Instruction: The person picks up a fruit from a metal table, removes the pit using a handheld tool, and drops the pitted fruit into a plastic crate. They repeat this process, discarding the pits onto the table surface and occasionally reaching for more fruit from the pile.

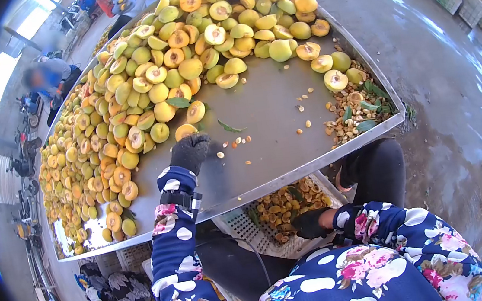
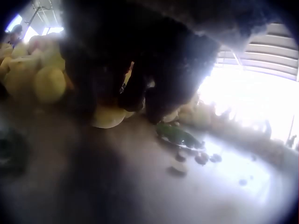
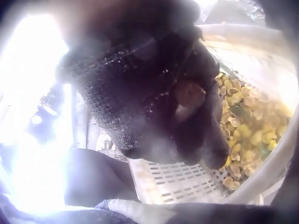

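Sorting tray, crate below.
Left hand: fingers gripping fruit half. Right hand: over crate, grip cannot be told.

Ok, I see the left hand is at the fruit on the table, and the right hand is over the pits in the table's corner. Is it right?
Not quite: the right hand is over the basket below the table's edge, not the pits. The head view shows this. The left hand is at the fruit, as you say.
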`<state>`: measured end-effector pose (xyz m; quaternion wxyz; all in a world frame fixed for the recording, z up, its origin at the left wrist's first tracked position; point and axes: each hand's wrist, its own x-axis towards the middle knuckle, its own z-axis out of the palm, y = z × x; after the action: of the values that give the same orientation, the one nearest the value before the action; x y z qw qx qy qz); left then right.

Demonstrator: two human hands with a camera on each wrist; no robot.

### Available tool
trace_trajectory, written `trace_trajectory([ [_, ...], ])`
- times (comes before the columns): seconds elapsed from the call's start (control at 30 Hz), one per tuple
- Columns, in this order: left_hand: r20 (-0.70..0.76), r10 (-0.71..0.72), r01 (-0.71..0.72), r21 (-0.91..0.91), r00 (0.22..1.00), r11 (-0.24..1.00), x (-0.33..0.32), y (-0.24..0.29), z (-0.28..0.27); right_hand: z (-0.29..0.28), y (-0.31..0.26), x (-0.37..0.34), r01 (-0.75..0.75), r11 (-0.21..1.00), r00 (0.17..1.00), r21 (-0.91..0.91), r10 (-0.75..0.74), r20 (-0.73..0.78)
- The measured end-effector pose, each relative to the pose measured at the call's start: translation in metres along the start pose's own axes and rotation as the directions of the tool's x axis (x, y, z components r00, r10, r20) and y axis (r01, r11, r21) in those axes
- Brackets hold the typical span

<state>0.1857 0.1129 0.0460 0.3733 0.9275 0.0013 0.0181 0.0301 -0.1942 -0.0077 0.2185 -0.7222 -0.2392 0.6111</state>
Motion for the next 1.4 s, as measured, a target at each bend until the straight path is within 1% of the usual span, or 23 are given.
trace_trajectory([
  [0.03,0.190,-0.324,0.375,-0.516,0.927,0.770,-0.005,0.008,-0.001,-0.002,-0.004,-0.004,0.008,1.000,1.000,-0.006,-0.008,0.009],
  [0.1,0.052,-0.360,0.305,-0.651,0.932,0.696,-0.004,0.029,-0.011,-0.005,-0.011,-0.014,-0.016,1.000,0.999,0.024,0.016,-0.030],
  [0.17,-0.312,-0.433,0.124,-0.674,0.846,0.728,0.007,0.025,-0.027,-0.001,-0.002,-0.009,-0.002,1.000,0.999,0.016,0.003,-0.044],
  [0.2,-0.316,-0.431,0.121,-0.674,0.845,0.729,0.012,0.020,-0.034,0.001,0.006,-0.004,0.007,1.000,0.998,0.009,-0.007,-0.061],
  [0.27,-0.339,-0.198,0.172,-0.105,0.920,0.980,0.023,0.010,-0.044,0.016,0.033,0.026,0.050,0.996,0.994,-0.078,-0.057,-0.098],
  [0.3,-0.344,-0.195,0.170,-0.102,0.919,0.980,0.030,0.003,-0.041,0.016,0.030,0.028,0.086,0.983,0.986,-0.163,-0.108,-0.127],
  [0.37,-0.116,-0.238,0.258,0.217,0.964,0.941,0.048,-0.022,-0.023,0.002,0.007,0.003,0.040,0.991,0.995,-0.126,-0.051,-0.089],
  [0.43,-0.183,-0.233,0.230,-0.036,0.955,0.972,0.071,-0.093,0.013,-0.009,-0.011,-0.014,-0.012,0.996,0.999,-0.087,0.008,-0.049],
  [0.5,0.068,-0.256,0.265,-0.173,0.964,0.949,0.068,-0.060,0.016,-0.011,-0.013,-0.018,0.036,0.992,0.996,-0.125,-0.045,-0.073],
  [0.6,0.224,-0.348,0.398,-0.247,0.910,0.883,0.040,0.013,0.007,-0.005,-0.003,-0.005,0.034,0.996,0.997,-0.081,-0.039,-0.062],
  [0.63,0.276,-0.345,0.440,-0.493,0.897,0.751,0.035,0.014,0.009,-0.004,0.001,-0.004,0.033,0.996,0.997,-0.081,-0.039,-0.064],
  [0.67,0.326,-0.327,0.459,-0.694,0.887,0.555,0.027,0.020,0.009,-0.004,0.006,-0.004,0.125,0.988,0.989,0.094,-0.116,-0.091],
  [0.7,0.327,-0.325,0.459,-0.694,0.888,0.555,0.017,0.026,0.009,-0.003,0.009,-0.005,0.215,0.941,0.974,0.261,-0.186,-0.132],
  [0.77,0.372,-0.128,0.392,-0.833,0.919,0.390,-0.014,0.059,0.003,-0.028,-0.020,-0.054,0.322,0.695,0.942,0.642,-0.300,-0.148],
  [0.83,0.350,-0.108,0.367,-0.885,0.930,0.287,-0.049,0.085,0.004,-0.040,-0.040,-0.086,0.557,0.538,0.830,0.633,-0.322,-0.456],
  [0.9,0.310,-0.052,0.314,-0.940,0.949,0.133,-0.078,0.100,0.018,-0.057,-0.050,-0.106,0.631,0.472,0.765,0.616,-0.249,-0.594],
  [0.97,0.315,-0.049,0.319,-0.935,0.948,0.158,-0.102,0.121,0.033,-0.064,-0.050,-0.107,0.746,0.427,0.645,0.511,-0.276,-0.712],
  [1.03,0.295,-0.035,0.297,-0.939,0.955,0.172,-0.119,0.138,0.052,-0.067,-0.047,-0.098,0.749,0.427,0.640,0.507,-0.269,-0.719],
  [1.1,0.302,-0.078,0.297,-0.952,0.950,-0.072,-0.132,0.150,0.063,-0.064,-0.052,-0.090,0.665,0.737,0.300,-0.118,-0.409,-0.862],
  [1.17,0.352,-0.126,0.337,-0.933,0.927,-0.127,-0.134,0.156,0.068,-0.057,-0.050,-0.085,0.602,0.778,0.269,-0.182,-0.412,-0.871],
  [1.23,0.301,-0.207,0.305,-0.952,0.931,-0.017,-0.138,0.158,0.076,-0.050,-0.049,-0.080,0.524,0.810,0.233,-0.262,-0.432,-0.871],
  [1.27,0.288,-0.266,0.314,-0.948,0.920,0.059,-0.137,0.157,0.079,-0.047,-0.052,-0.081,0.539,0.808,0.234,-0.238,-0.416,-0.879],
  [1.4,0.268,-0.275,0.302,-0.949,0.923,0.090,-0.145,0.169,0.078,-0.044,-0.054,-0.085,0.660,0.721,0.181,-0.210,-0.424,-0.887],
])
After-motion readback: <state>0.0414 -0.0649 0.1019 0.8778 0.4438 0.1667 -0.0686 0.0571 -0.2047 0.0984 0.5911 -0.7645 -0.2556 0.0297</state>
